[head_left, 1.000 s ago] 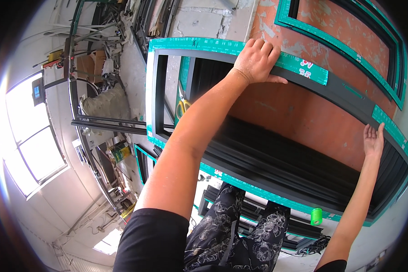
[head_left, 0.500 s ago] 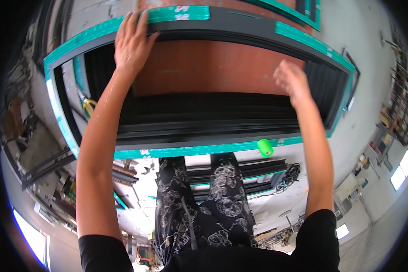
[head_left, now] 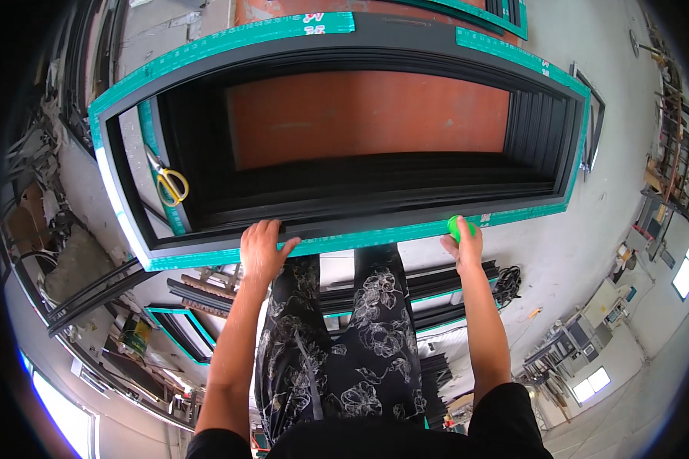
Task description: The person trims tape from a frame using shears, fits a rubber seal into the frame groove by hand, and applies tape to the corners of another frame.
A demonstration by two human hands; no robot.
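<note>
Before me lies a dark grey rectangular frame [head_left: 413, 34] with strips of green film along its edges, on top of a stack of similar dark frames. My left hand [head_left: 262, 251] rests on its near rail, left of centre, fingers over the edge and thumb spread apart. Farther right on the same rail, my right hand [head_left: 467, 246] has its fingers and thumb round a small bright green roll [head_left: 458, 227], partly hidden by the fingers. Scissors [head_left: 172, 186] with yellow handles lie inside the frame's left end.
Through the frame opening shows a reddish-brown board [head_left: 367, 115]. Another green-edged frame [head_left: 482, 17] lies beyond the far rail. By my legs, several dark profiles [head_left: 444, 306] lie on the floor near a coiled black cable [head_left: 507, 284]. Long dark bars [head_left: 99, 294] jut out at the left.
My left hand has come from the far rail to the near rail. My right hand has moved from above the opening down to the green roll and closed on it.
</note>
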